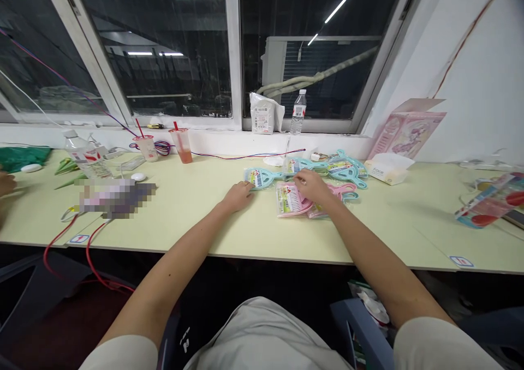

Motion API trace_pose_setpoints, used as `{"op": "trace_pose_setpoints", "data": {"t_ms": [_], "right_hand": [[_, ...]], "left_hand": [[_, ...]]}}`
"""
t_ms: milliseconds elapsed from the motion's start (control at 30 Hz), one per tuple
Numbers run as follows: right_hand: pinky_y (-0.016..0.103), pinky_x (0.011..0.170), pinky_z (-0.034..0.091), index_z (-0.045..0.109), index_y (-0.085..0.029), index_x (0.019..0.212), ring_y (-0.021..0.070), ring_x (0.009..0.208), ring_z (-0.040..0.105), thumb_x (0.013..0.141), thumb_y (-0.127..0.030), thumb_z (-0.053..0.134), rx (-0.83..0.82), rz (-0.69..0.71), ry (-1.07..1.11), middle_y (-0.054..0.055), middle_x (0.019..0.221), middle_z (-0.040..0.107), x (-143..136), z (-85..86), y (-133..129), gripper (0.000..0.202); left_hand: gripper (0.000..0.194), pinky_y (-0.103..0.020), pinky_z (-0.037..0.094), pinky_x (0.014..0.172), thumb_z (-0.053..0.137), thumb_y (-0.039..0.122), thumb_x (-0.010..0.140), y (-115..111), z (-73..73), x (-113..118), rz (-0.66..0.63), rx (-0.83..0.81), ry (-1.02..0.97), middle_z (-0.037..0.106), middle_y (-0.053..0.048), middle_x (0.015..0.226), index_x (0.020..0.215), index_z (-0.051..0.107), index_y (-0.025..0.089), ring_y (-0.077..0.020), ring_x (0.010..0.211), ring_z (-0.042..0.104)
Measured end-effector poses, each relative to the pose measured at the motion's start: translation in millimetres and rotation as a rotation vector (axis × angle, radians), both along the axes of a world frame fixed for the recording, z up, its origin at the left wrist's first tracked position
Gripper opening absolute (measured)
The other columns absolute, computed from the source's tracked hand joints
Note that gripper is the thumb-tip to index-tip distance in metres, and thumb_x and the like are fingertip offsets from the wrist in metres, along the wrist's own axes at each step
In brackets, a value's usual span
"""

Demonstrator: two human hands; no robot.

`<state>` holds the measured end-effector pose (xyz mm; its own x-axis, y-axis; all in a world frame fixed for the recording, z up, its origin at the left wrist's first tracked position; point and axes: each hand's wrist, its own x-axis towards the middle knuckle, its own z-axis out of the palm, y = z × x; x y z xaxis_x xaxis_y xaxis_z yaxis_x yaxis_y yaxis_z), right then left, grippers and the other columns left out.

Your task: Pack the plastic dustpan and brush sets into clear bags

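A light-blue plastic piece with a looped handle, in a clear packet (258, 179) with a printed card, lies flat on the table. My left hand (238, 197) is at its left end, fingers closed on the packet's edge. My right hand (310, 185) is over the pile with its fingers curled together; what they pinch is hidden. Under and beside it lie pink packets (289, 199) showing comb-like teeth. Behind and to the right, several more light-blue packets (347, 169) overlap in a heap.
The pale-yellow table (254, 233) runs along the window. At the back stand drink cups (180, 146) and a water bottle (298, 113) on the sill. A tissue box (388, 169) and pink carton (409, 130) are right. Another person's hand (6, 183) shows far left.
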<state>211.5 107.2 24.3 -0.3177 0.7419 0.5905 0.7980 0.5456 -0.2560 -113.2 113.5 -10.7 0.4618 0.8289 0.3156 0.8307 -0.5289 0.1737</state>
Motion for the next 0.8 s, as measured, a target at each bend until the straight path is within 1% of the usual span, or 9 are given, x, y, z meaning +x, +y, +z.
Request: {"op": "trace_pose_setpoints", "data": {"t_ms": [100,200,300,400,467,533,633,700,800], "right_hand": [[0.033,0.088,0.045,0.073,-0.019,0.091,0.0236,0.094,0.064,0.096,-0.019,0.052,-0.055,0.048,-0.079,0.009,0.097,0.073,-13.9,-6.4,-4.2,0.021],[0.033,0.085,0.044,0.071,-0.019,0.090,0.0236,0.094,0.063,0.097,-0.019,0.052,-0.084,0.031,-0.091,0.009,0.097,0.073,-9.8,-6.6,-6.8,0.021],[0.032,0.084,0.044,0.070,-0.019,0.088,0.0230,0.092,0.062,0.097,-0.018,0.051,-0.092,0.030,-0.078,0.008,0.095,0.072,-6.2,-4.9,-9.3,0.021],[0.033,0.084,0.044,0.071,-0.019,0.087,0.0231,0.092,0.062,0.096,-0.018,0.052,-0.081,0.031,-0.079,0.008,0.094,0.072,-9.9,-4.8,-11.7,0.021],[0.033,0.086,0.045,0.071,-0.019,0.087,0.0234,0.093,0.062,0.097,-0.018,0.052,-0.076,0.045,-0.084,0.008,0.094,0.072,-14.1,-5.6,-12.8,0.021],[0.034,0.087,0.045,0.071,-0.019,0.088,0.0236,0.094,0.063,0.098,-0.019,0.052,-0.080,0.060,-0.089,0.009,0.094,0.072,-17.5,-6.7,-13.3,0.021],[0.034,0.088,0.045,0.072,-0.019,0.090,0.0239,0.095,0.064,0.098,-0.020,0.053,-0.098,0.056,-0.098,0.009,0.097,0.072,-19.5,-7.8,-13.4,0.021],[0.034,0.088,0.045,0.072,-0.019,0.090,0.0237,0.096,0.064,0.099,-0.020,0.053,-0.108,0.054,-0.101,0.009,0.099,0.072,-19.3,-8.1,-13.5,0.021],[0.034,0.089,0.046,0.071,-0.020,0.090,0.0235,0.096,0.064,0.099,-0.020,0.053,-0.117,0.068,-0.089,0.009,0.099,0.073,-18.5,-8.1,-13.6,0.020]], "left_hand": [[0.026,-0.045,0.047,0.105,0.060,0.035,0.097,-1.2,2.7,1.3,0.042,0.019,0.024,0.068,-0.014,0.123,0.115,0.070,0.020,-0.0320,0.121,0.060],[0.019,-0.042,0.050,0.097,0.064,0.037,0.094,-0.9,6.0,-7.6,0.045,0.009,-0.028,0.069,-0.013,0.109,0.100,0.070,0.020,-0.0310,0.113,0.061],[0.020,-0.038,0.052,0.090,0.063,0.040,0.094,-0.3,8.1,-18.9,0.001,-0.039,-0.120,0.070,-0.011,0.105,0.095,0.069,0.021,-0.0284,0.109,0.062],[0.027,-0.036,0.051,0.086,0.058,0.046,0.096,0.9,8.9,-26.7,-0.009,-0.035,-0.172,0.070,-0.010,0.098,0.091,0.068,0.021,-0.0270,0.102,0.063],[0.028,-0.036,0.051,0.082,0.057,0.047,0.097,2.8,8.0,-29.4,0.024,-0.037,-0.185,0.071,-0.009,0.095,0.090,0.068,0.022,-0.0259,0.096,0.064],[0.024,-0.035,0.051,0.078,0.059,0.044,0.095,5.3,6.0,-30.7,0.062,-0.062,-0.217,0.071,-0.007,0.093,0.090,0.067,0.022,-0.0239,0.089,0.065],[0.018,-0.032,0.050,0.075,0.058,0.037,0.095,8.5,2.9,-31.8,0.069,-0.116,-0.299,0.073,-0.005,0.093,0.094,0.067,0.022,-0.0211,0.084,0.066],[0.017,-0.031,0.050,0.075,0.054,0.030,0.096,8.9,2.9,-32.4,0.091,-0.136,-0.324,0.073,-0.005,0.094,0.099,0.068,0.021,-0.0205,0.084,0.066],[0.025,-0.031,0.050,0.074,0.049,0.021,0.095,6.9,7.2,-33.2,0.179,-0.120,-0.319,0.074,-0.006,0.096,0.114,0.066,0.022,-0.0209,0.084,0.066]]}}
